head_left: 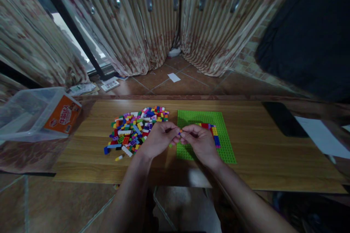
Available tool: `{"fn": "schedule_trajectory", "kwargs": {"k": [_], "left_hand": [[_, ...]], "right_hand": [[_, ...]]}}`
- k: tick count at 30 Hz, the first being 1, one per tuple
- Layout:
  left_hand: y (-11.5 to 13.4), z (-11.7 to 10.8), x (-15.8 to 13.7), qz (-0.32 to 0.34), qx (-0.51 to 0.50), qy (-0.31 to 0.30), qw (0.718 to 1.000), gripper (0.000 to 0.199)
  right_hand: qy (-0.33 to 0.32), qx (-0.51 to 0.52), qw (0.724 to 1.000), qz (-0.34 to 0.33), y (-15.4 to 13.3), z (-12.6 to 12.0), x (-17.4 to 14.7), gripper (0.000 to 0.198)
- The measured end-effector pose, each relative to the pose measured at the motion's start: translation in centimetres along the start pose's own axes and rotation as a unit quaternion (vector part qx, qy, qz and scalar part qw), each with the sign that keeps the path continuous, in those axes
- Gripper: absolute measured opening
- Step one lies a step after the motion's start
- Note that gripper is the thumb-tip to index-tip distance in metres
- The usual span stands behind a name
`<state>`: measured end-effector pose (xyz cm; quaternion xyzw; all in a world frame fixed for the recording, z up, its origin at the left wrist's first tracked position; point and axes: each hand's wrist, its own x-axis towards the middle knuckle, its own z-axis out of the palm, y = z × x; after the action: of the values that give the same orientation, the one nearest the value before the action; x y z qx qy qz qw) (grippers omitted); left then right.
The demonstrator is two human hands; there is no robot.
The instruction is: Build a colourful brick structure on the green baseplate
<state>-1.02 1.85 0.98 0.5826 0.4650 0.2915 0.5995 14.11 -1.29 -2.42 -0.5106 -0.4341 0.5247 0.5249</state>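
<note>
My left hand point(158, 139) and my right hand point(201, 143) meet over the left part of a green studded baseplate point(225, 142). Pinched between the fingertips of both is a small toy brick point(180, 132), with orange and a darker blue or purple showing; the fingers cover most of it. Beneath and beyond my right hand, rows of joined bricks point(216, 137) in red, yellow, blue and purple sit on the baseplate, partly hidden by that hand. To the left of my left hand spreads a loose pile of mixed coloured bricks point(136, 127).
A clear plastic bin point(30, 113) with an orange label stands off the left end of the wooden table point(254, 160). On the right lie a dark flat slab point(284, 119) and white paper point(322, 136). Striped curtains point(153, 25) hang beyond the table.
</note>
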Motion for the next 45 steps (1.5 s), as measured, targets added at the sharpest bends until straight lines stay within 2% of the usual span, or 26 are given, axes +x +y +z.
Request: {"fn": "schedule_trajectory", "kwargs": {"k": [4,7,9,12,16,19,21,24,27,36,40,45], "left_hand": [[-0.2,0.2,0.1,-0.001,0.018,-0.012,1.000,0.022],[-0.3,0.5,0.2,0.002,0.010,-0.001,1.000,0.024],[-0.4,0.7,0.5,0.008,-0.002,0.008,1.000,0.027],[-0.5,0.9,0.8,0.016,-0.010,0.016,1.000,0.029],[-0.7,0.7,0.9,0.036,0.014,0.030,0.999,0.029],[-0.8,0.5,0.9,0.054,0.045,0.035,0.997,0.027],[-0.9,0.4,0.9,0.061,0.056,0.037,0.996,0.025],[-1.0,0.5,1.0,0.066,0.061,0.037,0.995,0.025],[-1.2,0.7,1.2,0.066,0.058,0.031,0.996,0.025],[-1.5,0.7,1.3,0.068,0.093,0.027,0.993,0.024],[-1.5,0.8,1.3,0.069,0.099,0.029,0.992,0.023],[-1.5,0.8,1.2,0.075,0.104,0.029,0.991,0.023]], "right_hand": [[-0.043,-0.085,0.995,-0.033,0.0,-0.7,-0.3,0.028],[-0.082,-0.161,0.981,-0.078,-0.7,-1.0,-0.5,0.016],[-0.082,-0.201,0.971,-0.100,-1.3,-1.2,-0.5,0.015],[-0.032,-0.233,0.964,-0.122,-2.0,-2.7,0.0,0.018],[0.136,-0.264,0.946,-0.132,-2.6,-6.9,1.1,0.026],[0.182,-0.345,0.915,-0.106,-2.8,-9.8,1.7,0.028],[0.179,-0.383,0.904,-0.072,-2.8,-10.8,1.8,0.027],[0.163,-0.411,0.896,-0.031,-2.4,-11.0,1.6,0.025],[0.158,-0.413,0.897,-0.018,-2.0,-10.6,1.6,0.025],[0.192,-0.413,0.889,-0.050,-2.0,-9.5,1.6,0.025],[0.182,-0.409,0.893,-0.046,-1.8,-9.5,1.6,0.026],[0.141,-0.373,0.917,-0.035,-1.4,-9.9,1.9,0.023]]}}
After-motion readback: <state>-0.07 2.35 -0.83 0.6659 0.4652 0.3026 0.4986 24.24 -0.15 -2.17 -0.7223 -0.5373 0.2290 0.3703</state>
